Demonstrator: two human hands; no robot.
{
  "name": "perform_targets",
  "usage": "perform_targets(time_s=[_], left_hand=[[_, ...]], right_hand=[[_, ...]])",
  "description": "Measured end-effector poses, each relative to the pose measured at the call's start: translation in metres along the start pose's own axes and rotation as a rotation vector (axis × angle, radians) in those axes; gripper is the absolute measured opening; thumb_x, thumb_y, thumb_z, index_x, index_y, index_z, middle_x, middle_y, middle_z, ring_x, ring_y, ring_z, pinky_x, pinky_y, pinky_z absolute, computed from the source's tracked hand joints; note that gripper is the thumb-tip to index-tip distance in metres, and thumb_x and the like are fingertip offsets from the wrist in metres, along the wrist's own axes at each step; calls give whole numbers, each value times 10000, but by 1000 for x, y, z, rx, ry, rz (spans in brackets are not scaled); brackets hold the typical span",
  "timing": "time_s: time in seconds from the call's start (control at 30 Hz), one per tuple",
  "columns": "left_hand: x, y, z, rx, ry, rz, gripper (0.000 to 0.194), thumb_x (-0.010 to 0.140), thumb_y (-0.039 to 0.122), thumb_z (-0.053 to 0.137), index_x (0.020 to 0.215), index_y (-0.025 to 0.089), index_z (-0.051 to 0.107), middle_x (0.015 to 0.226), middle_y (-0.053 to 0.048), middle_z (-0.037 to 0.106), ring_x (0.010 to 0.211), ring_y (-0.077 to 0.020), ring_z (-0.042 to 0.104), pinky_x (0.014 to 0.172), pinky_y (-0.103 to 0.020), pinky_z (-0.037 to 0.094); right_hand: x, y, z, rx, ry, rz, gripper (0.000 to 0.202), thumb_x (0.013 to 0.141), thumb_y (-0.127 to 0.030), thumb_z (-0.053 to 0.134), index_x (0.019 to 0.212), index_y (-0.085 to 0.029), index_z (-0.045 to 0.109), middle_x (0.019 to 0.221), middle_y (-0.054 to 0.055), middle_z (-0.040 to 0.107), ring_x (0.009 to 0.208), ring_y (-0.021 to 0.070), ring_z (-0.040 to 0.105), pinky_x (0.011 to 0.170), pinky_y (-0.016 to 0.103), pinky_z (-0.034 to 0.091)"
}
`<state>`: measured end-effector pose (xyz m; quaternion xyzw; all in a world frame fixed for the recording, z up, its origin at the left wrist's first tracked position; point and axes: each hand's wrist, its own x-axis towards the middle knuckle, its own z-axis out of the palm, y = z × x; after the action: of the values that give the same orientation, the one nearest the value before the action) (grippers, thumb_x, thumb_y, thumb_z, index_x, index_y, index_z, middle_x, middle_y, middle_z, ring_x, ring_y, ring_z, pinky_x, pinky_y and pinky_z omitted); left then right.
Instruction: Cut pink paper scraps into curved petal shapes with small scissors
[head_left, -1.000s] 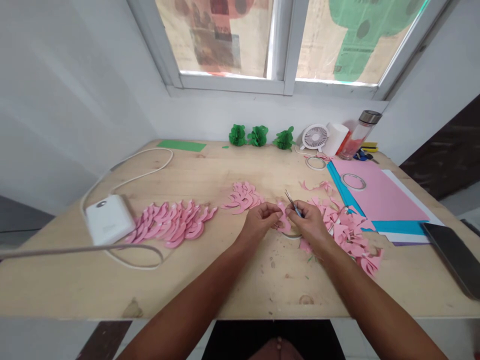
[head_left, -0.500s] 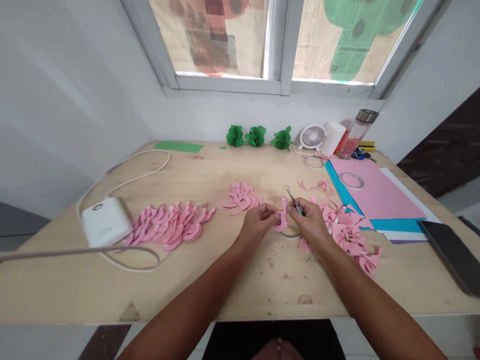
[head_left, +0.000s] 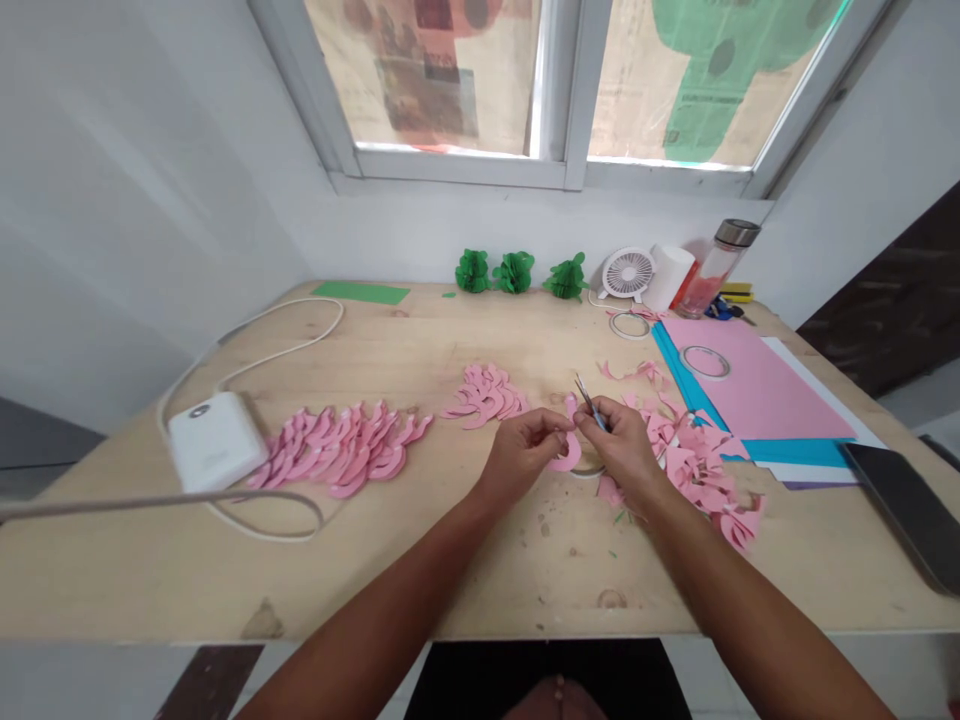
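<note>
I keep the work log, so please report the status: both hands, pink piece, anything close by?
Left hand pinching curved pink piece. Right hand gripping slim pointed tool. Close by: partly hidden pale ring, heap of pink scraps.

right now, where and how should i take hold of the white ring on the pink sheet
I'd pinch the near rim of the white ring, coming down from above on your side: it lies flat on the pink sheet, and its open middle should let one fingertip go inside while the thumb presses the outer edge.
</note>
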<state>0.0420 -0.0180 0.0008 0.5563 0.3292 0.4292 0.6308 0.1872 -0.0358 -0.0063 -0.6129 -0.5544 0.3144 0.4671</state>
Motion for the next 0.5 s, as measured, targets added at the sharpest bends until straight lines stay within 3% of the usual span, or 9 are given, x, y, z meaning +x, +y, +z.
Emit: perform_targets(time_s=[0.27, 0.5], left_hand=[[2, -4, -4, 104, 49, -17, 117, 654, 171, 575, 709, 161, 678, 552, 5, 593, 534, -103, 537, 522, -206, 423], [7, 5, -14, 75, 256, -23, 132, 632, 178, 588, 718, 147, 683, 574, -4, 617, 544, -108, 559, 536, -208, 443]], right_hand=[[-2, -5, -1, -95, 0, -37, 156, 754, -327, 532, 728, -177, 566, 551, -47, 422, 513, 100, 387, 475, 214, 276], [-5, -8, 0, -135, -22, -56, 199, 756, -367, 545, 804, -182, 599, 578, -37, 480, 524, 109, 425, 486, 211, 307]])
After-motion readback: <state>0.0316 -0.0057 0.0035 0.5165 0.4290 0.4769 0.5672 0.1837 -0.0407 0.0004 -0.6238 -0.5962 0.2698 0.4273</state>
